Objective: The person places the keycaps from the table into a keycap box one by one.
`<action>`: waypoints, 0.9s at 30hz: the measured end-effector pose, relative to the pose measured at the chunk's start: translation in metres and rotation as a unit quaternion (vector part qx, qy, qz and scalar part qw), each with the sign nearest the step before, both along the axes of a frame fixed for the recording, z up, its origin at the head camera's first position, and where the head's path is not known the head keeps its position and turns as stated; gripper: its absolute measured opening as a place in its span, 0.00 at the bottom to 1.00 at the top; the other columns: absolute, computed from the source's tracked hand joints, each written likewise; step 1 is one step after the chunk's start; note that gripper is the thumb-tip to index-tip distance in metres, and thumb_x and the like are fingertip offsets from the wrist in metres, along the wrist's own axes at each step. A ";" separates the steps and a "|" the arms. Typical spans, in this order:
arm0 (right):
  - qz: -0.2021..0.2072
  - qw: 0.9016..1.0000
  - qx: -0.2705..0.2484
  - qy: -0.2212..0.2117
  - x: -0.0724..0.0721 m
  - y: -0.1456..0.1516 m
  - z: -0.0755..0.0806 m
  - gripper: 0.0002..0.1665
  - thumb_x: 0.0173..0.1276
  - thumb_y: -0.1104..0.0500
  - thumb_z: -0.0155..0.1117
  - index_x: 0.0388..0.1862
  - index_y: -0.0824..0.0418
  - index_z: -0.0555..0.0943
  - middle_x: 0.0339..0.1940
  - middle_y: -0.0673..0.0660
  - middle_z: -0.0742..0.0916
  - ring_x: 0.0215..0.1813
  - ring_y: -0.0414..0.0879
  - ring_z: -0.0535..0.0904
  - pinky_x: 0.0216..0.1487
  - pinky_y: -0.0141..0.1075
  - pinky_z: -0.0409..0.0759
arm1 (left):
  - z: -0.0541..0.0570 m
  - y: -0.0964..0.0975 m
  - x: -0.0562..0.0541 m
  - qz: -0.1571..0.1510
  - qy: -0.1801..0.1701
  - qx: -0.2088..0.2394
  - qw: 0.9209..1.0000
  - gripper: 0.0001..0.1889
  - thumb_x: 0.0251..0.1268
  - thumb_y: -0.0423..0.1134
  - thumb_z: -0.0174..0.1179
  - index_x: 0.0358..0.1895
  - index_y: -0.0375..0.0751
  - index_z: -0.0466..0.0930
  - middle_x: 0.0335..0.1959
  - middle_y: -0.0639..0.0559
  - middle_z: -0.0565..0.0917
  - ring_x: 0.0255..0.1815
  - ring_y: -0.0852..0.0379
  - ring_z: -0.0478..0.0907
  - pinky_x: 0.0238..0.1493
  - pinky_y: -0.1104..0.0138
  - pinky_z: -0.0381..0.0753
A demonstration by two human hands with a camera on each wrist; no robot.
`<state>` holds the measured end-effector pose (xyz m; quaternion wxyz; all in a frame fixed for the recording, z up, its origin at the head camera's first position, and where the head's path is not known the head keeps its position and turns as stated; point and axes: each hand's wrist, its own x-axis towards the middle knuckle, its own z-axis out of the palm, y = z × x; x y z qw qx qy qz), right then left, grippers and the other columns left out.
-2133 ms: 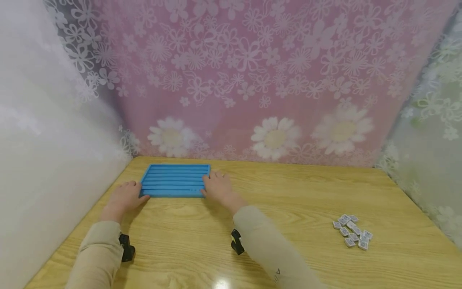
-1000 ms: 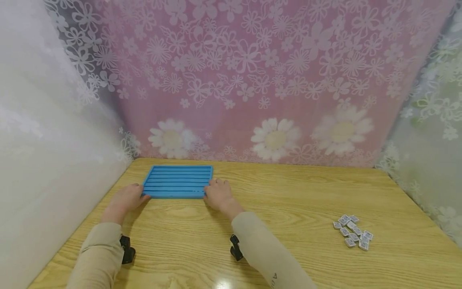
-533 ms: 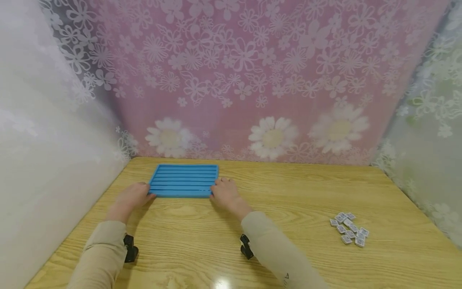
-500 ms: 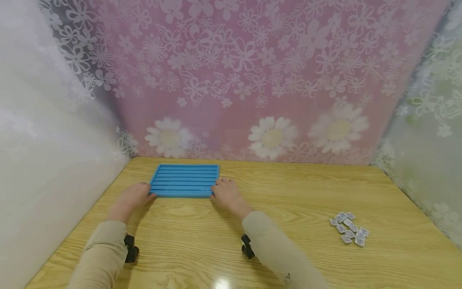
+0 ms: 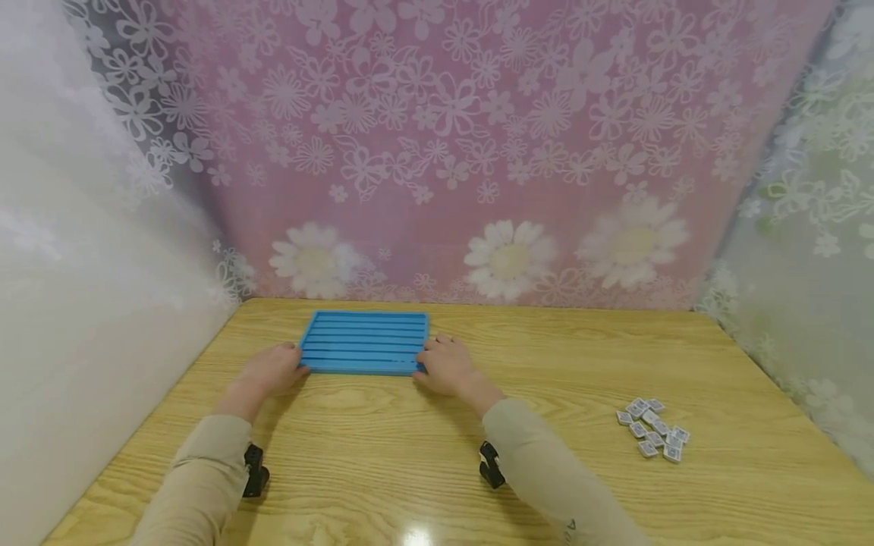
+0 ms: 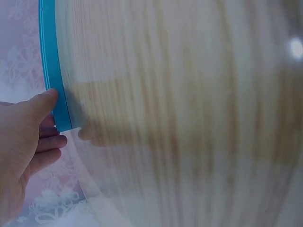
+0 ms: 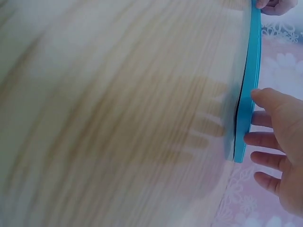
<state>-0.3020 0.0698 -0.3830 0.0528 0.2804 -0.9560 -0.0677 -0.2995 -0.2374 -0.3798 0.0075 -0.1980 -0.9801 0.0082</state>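
Item 1, blue tray (image 5: 365, 334): I am finding it on the far part of the wood-grain table (image 5: 369, 470), left of centre. Its long axis is running left to right, roughly parallel to the table's back edge; its inner ridges are following the same line. One long side is facing the person, the short ends are pointing left and right, and the ridged face is looking up. Whether the underside is touching the table all along, I cannot tell.

Item 2, left hand (image 5: 273, 369): it is gripping the near left corner, thumb pressing on the near side wall, fingers partly curling behind the end, the gap closed down to the tray's edge.

Item 3, right hand (image 5: 447, 364): it is holding the near right corner between thumb and fingers; in the right wrist view the lower fingers are spreading loosely past the end.

Item 4, small white tiles (image 5: 658, 426): they are lying in a loose cluster at the right, well apart from both hands, some touching.

Item 5, floral backdrop (image 5: 437, 152): it is standing behind the table.
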 end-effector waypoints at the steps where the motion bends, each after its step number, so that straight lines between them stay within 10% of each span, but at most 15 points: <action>1: 0.001 1.000 0.001 -0.001 0.000 0.003 0.000 0.21 0.67 0.41 0.55 0.53 0.48 0.80 0.52 0.51 0.79 0.56 0.49 0.70 0.61 0.50 0.67 | 0.000 0.002 -0.001 -0.006 0.002 -0.002 1.000 0.10 0.64 0.37 0.58 0.36 0.30 0.77 0.32 0.41 0.77 0.35 0.44 0.77 0.36 0.55 0.80; 27: 0.038 0.997 -0.022 0.061 0.017 0.076 -0.006 0.15 0.61 0.46 0.64 0.41 0.52 0.85 0.38 0.52 0.82 0.42 0.49 0.72 0.44 0.45 0.71 | 0.000 0.058 0.012 -0.094 0.027 -0.001 0.995 0.08 0.64 0.32 0.56 0.43 0.30 0.77 0.37 0.40 0.76 0.39 0.46 0.76 0.38 0.57 0.79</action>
